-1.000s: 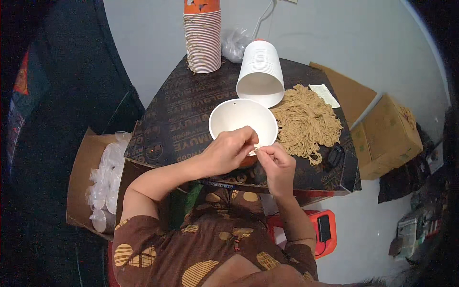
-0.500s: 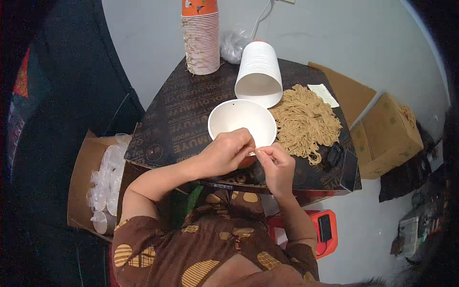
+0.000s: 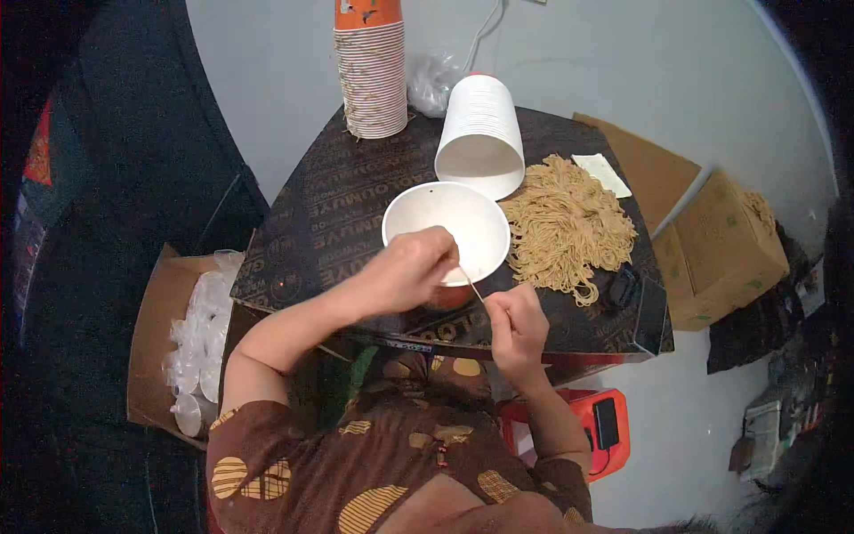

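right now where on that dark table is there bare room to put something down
The widest bare patch of the dark table lies left of the white bowl, below the striped cup stack. The right side is crowded: the noodle pile and the lying white cup stack. Both hands fill the near edge.
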Action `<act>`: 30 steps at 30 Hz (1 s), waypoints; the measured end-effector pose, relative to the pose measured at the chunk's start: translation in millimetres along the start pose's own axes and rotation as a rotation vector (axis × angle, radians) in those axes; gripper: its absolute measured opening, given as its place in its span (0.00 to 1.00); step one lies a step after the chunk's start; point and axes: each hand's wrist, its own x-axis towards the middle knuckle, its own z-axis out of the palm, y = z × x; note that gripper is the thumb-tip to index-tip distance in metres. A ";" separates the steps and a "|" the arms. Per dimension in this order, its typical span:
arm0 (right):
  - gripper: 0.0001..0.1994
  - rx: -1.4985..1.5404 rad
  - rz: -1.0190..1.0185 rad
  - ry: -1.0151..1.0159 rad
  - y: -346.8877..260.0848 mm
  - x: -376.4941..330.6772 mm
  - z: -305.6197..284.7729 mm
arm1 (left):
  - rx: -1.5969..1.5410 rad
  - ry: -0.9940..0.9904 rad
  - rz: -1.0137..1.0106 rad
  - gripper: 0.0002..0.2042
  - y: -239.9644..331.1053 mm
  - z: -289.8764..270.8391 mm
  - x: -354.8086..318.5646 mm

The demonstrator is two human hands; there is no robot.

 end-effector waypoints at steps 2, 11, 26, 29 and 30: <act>0.06 0.034 0.065 -0.042 2.0 -2.7 -9.0 | 0.100 -0.091 0.042 0.12 -18.6 -22.1 2.2; 0.03 0.074 0.185 -0.337 -6.4 -35.3 -77.3 | 0.541 -0.262 0.094 0.11 -67.8 -69.4 -9.5; 0.07 0.356 -0.014 0.075 -37.3 -47.5 -82.0 | 0.490 -0.140 0.101 0.08 18.6 12.7 -15.7; 0.05 0.384 -0.046 -0.004 -43.1 -30.3 -65.4 | 0.316 0.087 0.181 0.11 27.7 27.2 -0.4; 0.05 0.380 -0.041 -0.003 -43.7 -24.3 -59.1 | 0.311 0.084 0.181 0.11 28.3 26.4 -0.2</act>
